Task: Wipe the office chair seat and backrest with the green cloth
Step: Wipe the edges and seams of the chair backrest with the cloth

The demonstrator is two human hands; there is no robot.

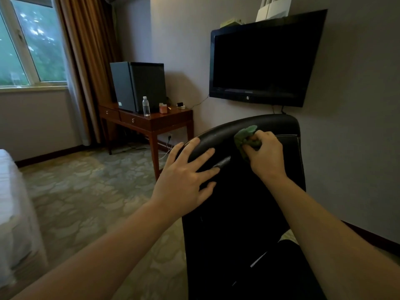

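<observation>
A black leather office chair stands in front of me, its tall backrest (238, 202) filling the lower middle of the view. My left hand (186, 176) lies flat on the backrest's upper left edge, fingers spread. My right hand (265, 156) is closed around a crumpled green cloth (244, 136) and presses it against the top of the backrest. The cloth bulges out above and to the left of my fist. The seat is mostly hidden below my right forearm.
A wall-mounted TV (264, 61) hangs just beyond the chair. To the left stands a wooden desk (164, 121) with a small black fridge (138, 85) and a water bottle (146, 106). A bed edge (10, 202) is at far left, on patterned carpet (86, 191).
</observation>
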